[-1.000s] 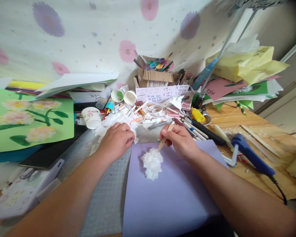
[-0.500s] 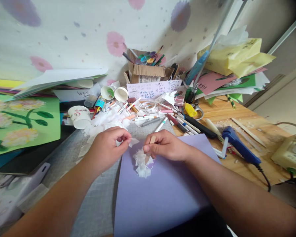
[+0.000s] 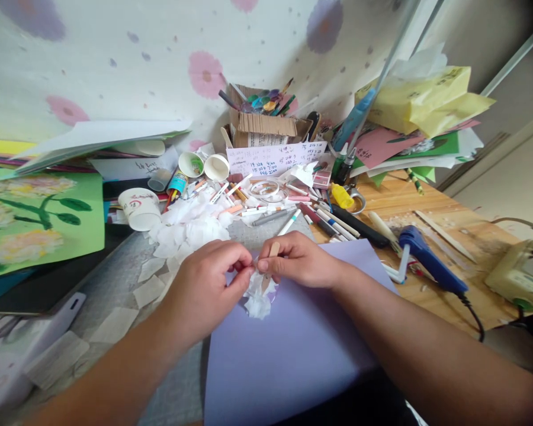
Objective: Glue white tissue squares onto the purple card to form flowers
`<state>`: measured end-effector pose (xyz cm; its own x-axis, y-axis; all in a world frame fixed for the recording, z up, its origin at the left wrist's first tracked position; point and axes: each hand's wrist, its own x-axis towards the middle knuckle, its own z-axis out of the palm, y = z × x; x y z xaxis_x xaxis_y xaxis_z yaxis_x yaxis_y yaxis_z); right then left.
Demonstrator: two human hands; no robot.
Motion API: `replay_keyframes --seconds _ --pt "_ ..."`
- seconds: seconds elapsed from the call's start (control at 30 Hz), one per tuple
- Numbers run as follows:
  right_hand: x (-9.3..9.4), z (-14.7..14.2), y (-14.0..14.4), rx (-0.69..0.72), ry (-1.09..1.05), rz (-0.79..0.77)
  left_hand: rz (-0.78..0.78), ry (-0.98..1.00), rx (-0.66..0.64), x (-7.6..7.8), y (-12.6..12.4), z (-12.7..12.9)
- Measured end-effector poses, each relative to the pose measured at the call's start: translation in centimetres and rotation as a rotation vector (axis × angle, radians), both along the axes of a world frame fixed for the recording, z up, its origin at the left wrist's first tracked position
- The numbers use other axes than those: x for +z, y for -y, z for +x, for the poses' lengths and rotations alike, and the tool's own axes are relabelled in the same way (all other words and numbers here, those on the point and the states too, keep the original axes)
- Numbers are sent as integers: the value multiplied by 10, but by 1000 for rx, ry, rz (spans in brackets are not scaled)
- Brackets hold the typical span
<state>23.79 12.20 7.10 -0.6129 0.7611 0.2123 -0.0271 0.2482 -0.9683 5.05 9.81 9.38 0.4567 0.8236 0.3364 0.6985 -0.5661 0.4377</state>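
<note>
While both hands meet over the top edge of the lilac sheet (image 3: 302,355), the work there looks only just begun. The sheet is my landmark: it lies flat in front of the person, and on its upper left part sits a small white tissue cluster (image 3: 256,303), a fluffy clump of crumpled squares. That one clump is all that is on the paper; the rest of the lilac surface is bare, so I judge that most of the filling-in remains.

The right hand (image 3: 302,260) is closed around a short wooden stick (image 3: 269,267), fingers narrow, the stick pointing down into the clump. The left hand (image 3: 208,284) comes in from the sheet's left edge with thumb and forefinger pinched together right against the stick's tip; a scrap of tissue seems to be between them, though it is too small to be sure of.

Just beyond the sheet's upper left corner lies a heap of loose tissue squares (image 3: 189,228), with a few strays (image 3: 148,290) scattered on the grey cutting mat (image 3: 115,278) to the sheet's left. That supply is large, which fits a job far from finished.

Further left of the sheet a green picture (image 3: 39,219) shows pale tissue flowers on stems. Off the sheet's right edge a blue glue gun (image 3: 430,266) rests on the wooden table (image 3: 448,236). Behind the sheet, pens and markers (image 3: 320,216) lie in a jumble, with paper cups (image 3: 137,207) beside the tissue heap.
</note>
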Motion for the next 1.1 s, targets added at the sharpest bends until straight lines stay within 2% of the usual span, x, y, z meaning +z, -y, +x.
replay_keyframes --seconds 0.13,0.27,0.37,0.5,0.6,0.7,0.77,0.83,0.9,1.0,1.1 --pt "4 5 0 -61 -113 -38 24 38 -19 -4 -1 2" --pt "7 15 -3 -180 -263 -71 1 52 -138 -5 -1 3" --pt "7 21 -6 -258 -365 -66 27 -14 -231 -7 0 4" --pt "8 21 -5 -213 -353 -66 101 -92 -290 -6 1 5" --pt "8 19 -4 -220 -356 -44 177 -27 -254 -3 4 4" --pt "8 19 -6 -340 -446 17 291 106 -110 -1 7 2" --pt "10 22 -6 -388 -470 42 345 113 -108 -2 6 2" --pt "12 24 -6 -335 -426 35 354 58 -182 -6 3 3" --pt "14 24 -3 -211 -326 18 332 22 -199 -10 -2 2" --pt "16 20 2 -54 -147 50 297 68 -87 -12 -10 -1" --pt "15 13 5 11 -11 160 257 117 6 -10 -14 -5"
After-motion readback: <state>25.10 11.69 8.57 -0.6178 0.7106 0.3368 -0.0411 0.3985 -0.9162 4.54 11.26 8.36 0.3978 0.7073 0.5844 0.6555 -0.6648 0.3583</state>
